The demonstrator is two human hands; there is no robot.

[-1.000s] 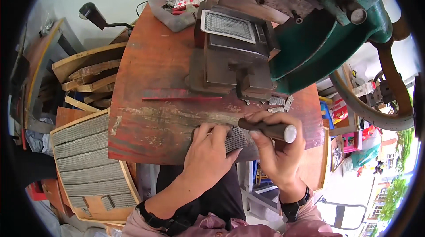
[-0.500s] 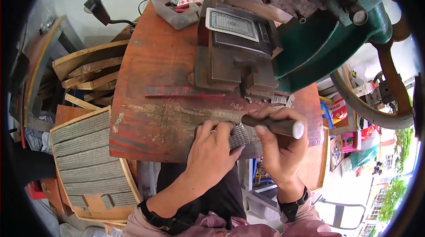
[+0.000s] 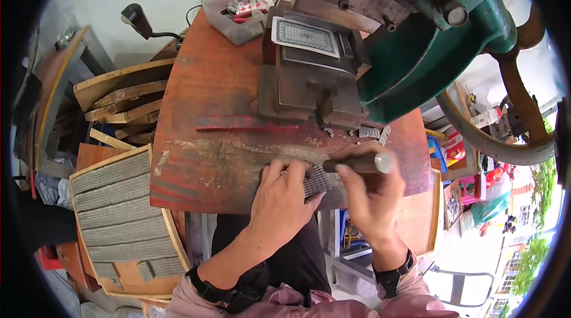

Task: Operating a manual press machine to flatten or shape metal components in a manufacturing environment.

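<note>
A: How far along is it?

B: Midway, I'd judge — the left hand [image 3: 284, 199] lies fingers-down, pressing a grey stack of cards [image 3: 318, 181] at the near edge of the red table [image 3: 208, 139], and the right hand [image 3: 369, 193] is closed round a dark tool handle [image 3: 357, 163] touching that stack.

A: What's done?

B: The wooden tray [image 3: 116, 217] at the left already holds rows of similar stacks. Farther off, one patterned card [image 3: 304, 37] sits on the metal block [image 3: 312, 74] under the green press [image 3: 428, 38] — the stack looks ribbed and tightly packed.
</note>
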